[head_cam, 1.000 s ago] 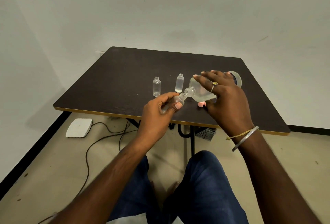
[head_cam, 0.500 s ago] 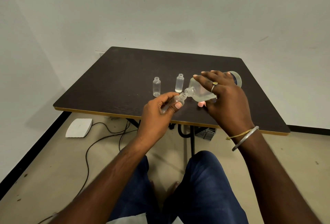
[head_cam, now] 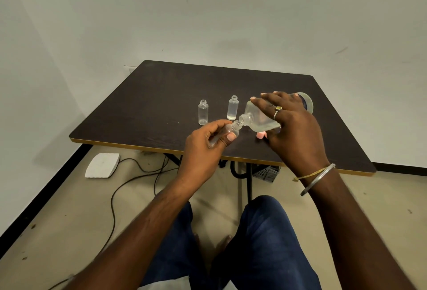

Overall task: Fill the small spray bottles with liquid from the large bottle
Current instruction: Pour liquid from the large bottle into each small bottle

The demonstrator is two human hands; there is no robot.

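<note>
Curled over the large bottle (head_cam: 256,118), my right hand (head_cam: 293,128) holds it tipped nearly flat above the dark table (head_cam: 161,95). My fingers lie across its upper side, and its open neck points left and down. It is clear plastic and partly full, so I judge it fairly heavy and prone to sloshing; the broad body is the sound place to hold it. My left hand (head_cam: 203,148) pinches a small spray bottle (head_cam: 231,129) between thumb and fingers, tilted so its mouth meets the big neck. That one should be light, slick and narrow-mouthed, so a slight slip could spill liquid. Two more stand uncapped just behind. The left standing bottle (head_cam: 203,113) looks empty. The right standing bottle (head_cam: 232,108) looks cloudier and sits near the big bottle's shoulder; how full it is I cannot tell. Both hands work close to the table's near edge, with open tabletop to the left and behind.
</note>
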